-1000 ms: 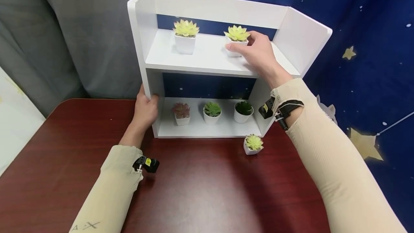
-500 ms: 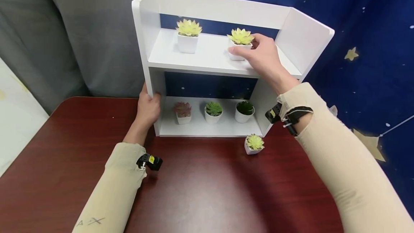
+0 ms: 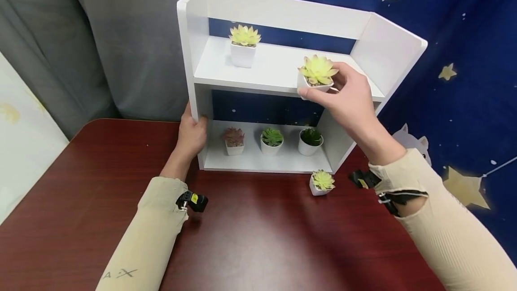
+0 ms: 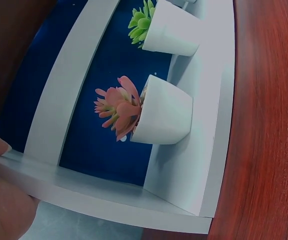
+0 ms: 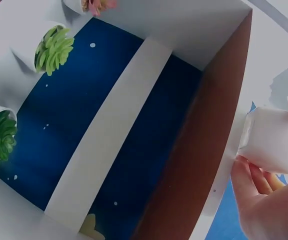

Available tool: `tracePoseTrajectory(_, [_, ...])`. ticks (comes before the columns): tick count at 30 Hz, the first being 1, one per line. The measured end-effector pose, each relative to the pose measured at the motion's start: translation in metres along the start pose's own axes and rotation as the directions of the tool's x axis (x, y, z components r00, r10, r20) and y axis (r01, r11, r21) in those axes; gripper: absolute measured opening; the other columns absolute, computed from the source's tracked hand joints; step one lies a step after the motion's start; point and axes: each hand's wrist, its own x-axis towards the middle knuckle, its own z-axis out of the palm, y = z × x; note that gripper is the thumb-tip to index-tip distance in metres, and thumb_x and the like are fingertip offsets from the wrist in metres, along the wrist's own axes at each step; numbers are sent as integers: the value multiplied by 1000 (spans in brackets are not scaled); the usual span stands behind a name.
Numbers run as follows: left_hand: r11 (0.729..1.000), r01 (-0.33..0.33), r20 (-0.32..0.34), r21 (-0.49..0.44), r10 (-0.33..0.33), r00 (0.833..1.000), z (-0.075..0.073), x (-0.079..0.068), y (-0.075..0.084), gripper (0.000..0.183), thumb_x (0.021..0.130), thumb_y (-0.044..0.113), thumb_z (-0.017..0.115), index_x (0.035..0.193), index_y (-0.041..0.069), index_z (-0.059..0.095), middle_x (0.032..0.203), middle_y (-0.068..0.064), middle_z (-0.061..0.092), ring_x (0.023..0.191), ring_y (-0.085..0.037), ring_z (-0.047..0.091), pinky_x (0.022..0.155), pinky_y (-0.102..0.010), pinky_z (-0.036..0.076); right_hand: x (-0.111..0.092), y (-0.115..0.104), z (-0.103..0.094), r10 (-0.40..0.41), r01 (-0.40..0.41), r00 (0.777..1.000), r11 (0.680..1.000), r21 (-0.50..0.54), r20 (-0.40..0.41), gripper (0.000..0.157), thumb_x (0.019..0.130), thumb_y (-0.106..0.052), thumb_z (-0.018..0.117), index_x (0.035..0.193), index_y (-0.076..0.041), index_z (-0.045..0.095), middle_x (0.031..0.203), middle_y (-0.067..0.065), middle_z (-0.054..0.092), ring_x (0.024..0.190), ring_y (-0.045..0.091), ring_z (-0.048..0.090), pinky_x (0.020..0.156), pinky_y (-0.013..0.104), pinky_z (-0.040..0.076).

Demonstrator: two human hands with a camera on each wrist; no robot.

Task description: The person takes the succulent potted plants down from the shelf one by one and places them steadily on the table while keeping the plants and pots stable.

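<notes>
My right hand [image 3: 355,98] holds a small white square pot with a yellow-green succulent [image 3: 317,70], thumb in front and fingers behind. The pot overlaps the front edge of the upper board of a white two-tier shelf [image 3: 272,64]. In the right wrist view, the pot [image 5: 270,140] sits between the thumb and fingers, its plant mostly hidden. My left hand [image 3: 191,136] grips the shelf's left side panel low down, thumb on the inner side and fingers outside. The left wrist view has part of that hand [image 4: 6,200] on the panel edge.
Another yellow-green succulent [image 3: 243,44] stands on the upper board. A reddish succulent [image 3: 234,140], a green one [image 3: 272,140] and a dark green one [image 3: 310,141] line the lower board. One more yellow-green succulent [image 3: 322,182] is on the brown table [image 3: 242,237], by the shelf's front right corner.
My right hand has lifted the succulent off the upper board and brought it forward, toward me, over the front edge. My left hand has kept its grip on the side panel.
</notes>
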Motion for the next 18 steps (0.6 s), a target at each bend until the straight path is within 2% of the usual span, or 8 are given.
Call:
tracePoseTrajectory(5, [1000,-12,-2,-9,12,1000,1,1,-2,60,101,4,37,160,14,26,161,-16,37,148,-29,34,124,-53,24,-16,6,1,-51,50,999,998,41,5,63,80,-22,86,136,-12,57,134,4,66,114,6,65,95,18,52])
tracePoseTrajectory(12, [1000,22,7,-15,-22,1000,2,2,-2,61,103,6,38,161,18,23,162,-14,34,149,-28,33,125,-52,23,-35,21,5,-109,109,994,993,41,5,65,78,-14,86,137,-9,58,134,7,66,113,5,66,97,16,51])
tracePoseTrajectory(18, [999,21,6,-24,-21,1000,1,2,-2,62,103,5,38,161,17,23,162,-15,34,149,-29,33,125,-54,23,-46,42,13,-66,63,996,996,57,56,65,79,-13,86,137,-9,57,130,8,65,110,2,66,91,15,53])
